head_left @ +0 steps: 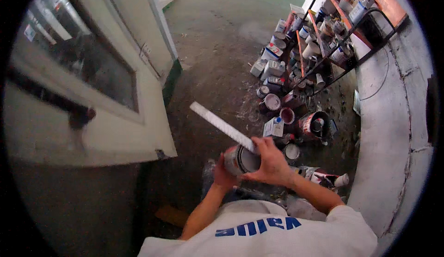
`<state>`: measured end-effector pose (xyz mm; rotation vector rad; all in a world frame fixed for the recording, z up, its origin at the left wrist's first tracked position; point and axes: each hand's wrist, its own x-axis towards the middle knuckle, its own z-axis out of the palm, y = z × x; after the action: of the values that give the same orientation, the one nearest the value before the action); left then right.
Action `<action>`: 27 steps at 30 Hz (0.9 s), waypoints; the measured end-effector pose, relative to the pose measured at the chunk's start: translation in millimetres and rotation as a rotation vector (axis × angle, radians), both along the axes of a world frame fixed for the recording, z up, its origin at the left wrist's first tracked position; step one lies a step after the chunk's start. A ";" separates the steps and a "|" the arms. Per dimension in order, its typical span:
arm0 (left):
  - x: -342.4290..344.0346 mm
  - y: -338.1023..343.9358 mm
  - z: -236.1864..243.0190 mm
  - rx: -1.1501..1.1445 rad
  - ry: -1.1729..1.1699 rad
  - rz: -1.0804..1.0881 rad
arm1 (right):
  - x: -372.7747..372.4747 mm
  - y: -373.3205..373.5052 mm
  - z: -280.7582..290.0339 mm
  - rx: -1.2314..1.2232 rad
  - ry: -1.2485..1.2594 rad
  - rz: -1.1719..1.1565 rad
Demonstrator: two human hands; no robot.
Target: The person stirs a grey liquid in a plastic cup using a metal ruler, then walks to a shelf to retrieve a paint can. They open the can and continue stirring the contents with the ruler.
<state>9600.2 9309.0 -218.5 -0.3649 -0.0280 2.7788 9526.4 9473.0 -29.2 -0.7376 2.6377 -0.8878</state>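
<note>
A small open paint can [249,162] with a reddish label is tilted in front of my chest. My left hand [224,173] is wrapped round its side. Over the can's right side is my right hand [274,163], closed, its fingers on the lower end of a long pale flat stick [222,125] and its thumb at the can's rim. The stick slants up and left from the rim. Greyish colour shows inside the can; whether the stick's end dips into it is hidden by my fingers.
Several cans, jugs and buckets stand on the floor to the right, among them a dark bucket [306,126] and a pink-topped can [272,101]. A metal shelf rack [319,39] full of containers leans by the white wall [388,118]. A cream door [152,141] stands at left.
</note>
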 end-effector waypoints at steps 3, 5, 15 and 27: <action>-104.9 4.0 28.3 -0.015 -0.037 0.001 | -85.5 9.9 15.7 -0.156 -0.024 -0.097; -173.5 -12.1 36.3 -0.030 0.071 -0.013 | -151.9 12.7 27.8 -0.297 -0.104 -0.183; -506.2 -94.2 97.3 -0.102 0.110 -0.210 | -478.5 -48.3 16.5 -1.109 -0.826 -0.503; -898.3 -182.8 121.4 -0.291 0.062 0.023 | -886.9 -127.6 -62.9 -0.873 -0.668 -0.628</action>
<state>8701.9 9126.2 -97.1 -0.3506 0.3921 2.8175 8639.5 9345.5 -92.0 0.2909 1.7962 -2.0588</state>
